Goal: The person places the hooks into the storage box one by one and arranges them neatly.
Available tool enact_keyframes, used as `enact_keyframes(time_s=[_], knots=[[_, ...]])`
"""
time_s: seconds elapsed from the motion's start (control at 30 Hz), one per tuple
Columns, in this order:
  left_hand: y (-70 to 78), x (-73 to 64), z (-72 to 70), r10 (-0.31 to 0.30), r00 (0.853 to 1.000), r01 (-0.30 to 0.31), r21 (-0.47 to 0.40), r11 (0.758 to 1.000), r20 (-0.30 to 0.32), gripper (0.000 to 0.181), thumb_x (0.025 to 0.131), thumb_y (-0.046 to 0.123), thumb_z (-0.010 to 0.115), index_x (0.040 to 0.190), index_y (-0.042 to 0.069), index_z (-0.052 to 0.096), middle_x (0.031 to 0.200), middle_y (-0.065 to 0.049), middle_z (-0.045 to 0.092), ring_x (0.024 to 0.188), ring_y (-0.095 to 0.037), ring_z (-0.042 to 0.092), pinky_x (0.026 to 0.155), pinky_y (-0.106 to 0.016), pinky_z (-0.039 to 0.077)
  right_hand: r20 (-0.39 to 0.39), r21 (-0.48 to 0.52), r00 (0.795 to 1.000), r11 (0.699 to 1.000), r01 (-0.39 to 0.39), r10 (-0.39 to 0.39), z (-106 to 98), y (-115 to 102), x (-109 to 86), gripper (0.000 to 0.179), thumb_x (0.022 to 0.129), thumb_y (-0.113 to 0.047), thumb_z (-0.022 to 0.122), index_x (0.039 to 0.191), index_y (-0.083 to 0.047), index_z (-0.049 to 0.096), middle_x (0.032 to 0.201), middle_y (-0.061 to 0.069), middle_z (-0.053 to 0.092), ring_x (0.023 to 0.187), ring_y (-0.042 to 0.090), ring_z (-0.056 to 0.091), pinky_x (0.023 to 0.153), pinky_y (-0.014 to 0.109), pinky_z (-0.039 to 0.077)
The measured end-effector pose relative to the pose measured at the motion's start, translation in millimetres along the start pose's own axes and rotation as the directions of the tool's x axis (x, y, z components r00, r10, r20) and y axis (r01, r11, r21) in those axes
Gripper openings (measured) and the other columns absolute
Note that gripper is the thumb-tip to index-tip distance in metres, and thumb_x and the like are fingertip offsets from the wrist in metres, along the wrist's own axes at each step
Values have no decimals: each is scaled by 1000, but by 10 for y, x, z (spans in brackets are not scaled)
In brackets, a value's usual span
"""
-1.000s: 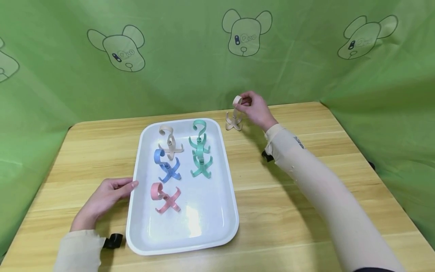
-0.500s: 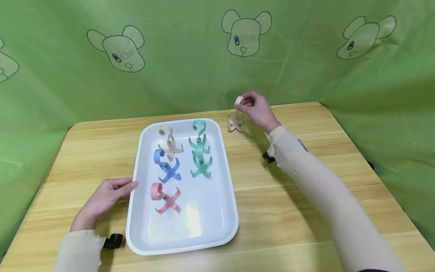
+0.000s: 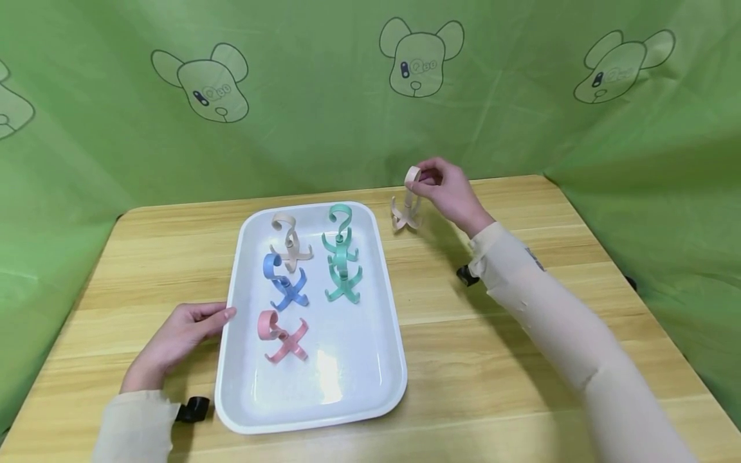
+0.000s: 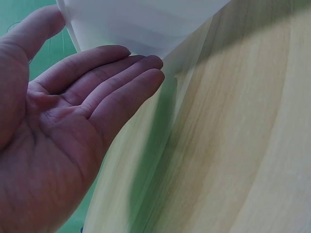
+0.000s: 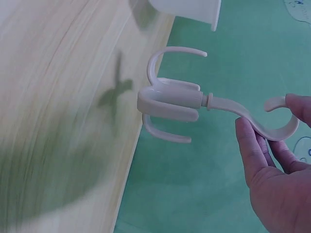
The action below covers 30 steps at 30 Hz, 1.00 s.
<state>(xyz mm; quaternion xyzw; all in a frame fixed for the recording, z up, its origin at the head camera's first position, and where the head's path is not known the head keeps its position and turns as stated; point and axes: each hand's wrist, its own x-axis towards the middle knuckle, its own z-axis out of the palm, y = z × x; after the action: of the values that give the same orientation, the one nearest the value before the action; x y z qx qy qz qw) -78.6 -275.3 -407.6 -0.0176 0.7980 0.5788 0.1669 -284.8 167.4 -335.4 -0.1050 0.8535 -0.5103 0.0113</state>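
Observation:
My right hand point(image 3: 454, 193) pinches the curled top of a beige four-prong rotating hook point(image 5: 175, 102), prongs down. A separate shadow on the table in the right wrist view shows it held above the wood. Left of it lies a white tray point(image 3: 347, 386), whose left rim my left hand point(image 3: 182, 337) holds, thumb at the rim and fingers against the outer wall point(image 4: 121, 29). In the tray stand another beige hook point(image 3: 291, 247), a blue hook point(image 3: 288, 292), a pink hook point(image 3: 287, 344) and two green hooks, one far point(image 3: 339, 243) and one nearer point(image 3: 343, 286).
The wooden table point(image 3: 463, 373) runs out on both sides of the tray. A green curtain point(image 3: 318, 128) with mouse-head drawings hangs behind its back edge and along its sides.
My right hand has moved slightly right and nearer to me, carrying the beige hook with it. The left hand and the tray have stayed put.

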Motion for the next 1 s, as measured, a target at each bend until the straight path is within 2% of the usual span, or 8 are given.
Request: enact_keyframes(time_s=[0.7, 1.0], knots=[[16, 6, -7, -13, 1000, 13, 33, 999, 0, 53, 100, 31, 60, 130, -12, 55, 120, -21, 65, 101, -15, 67, 87, -27, 53, 58, 34, 996, 998, 61, -63, -116, -269, -399, 49, 90, -25, 75, 128, -1, 55, 113, 10, 60, 104, 21, 57, 88, 32, 48], [1, 11, -21, 18, 1000, -18, 29, 999, -13, 48, 100, 25, 60, 129, -14, 55, 119, -23, 65, 99, -9, 65, 84, -24, 52, 80, 31, 989, 992, 122, -124, -147, -408, -637, 41, 90, -19, 75, 124, -2, 58, 110, 10, 62, 101, 21, 59, 87, 31, 50]])
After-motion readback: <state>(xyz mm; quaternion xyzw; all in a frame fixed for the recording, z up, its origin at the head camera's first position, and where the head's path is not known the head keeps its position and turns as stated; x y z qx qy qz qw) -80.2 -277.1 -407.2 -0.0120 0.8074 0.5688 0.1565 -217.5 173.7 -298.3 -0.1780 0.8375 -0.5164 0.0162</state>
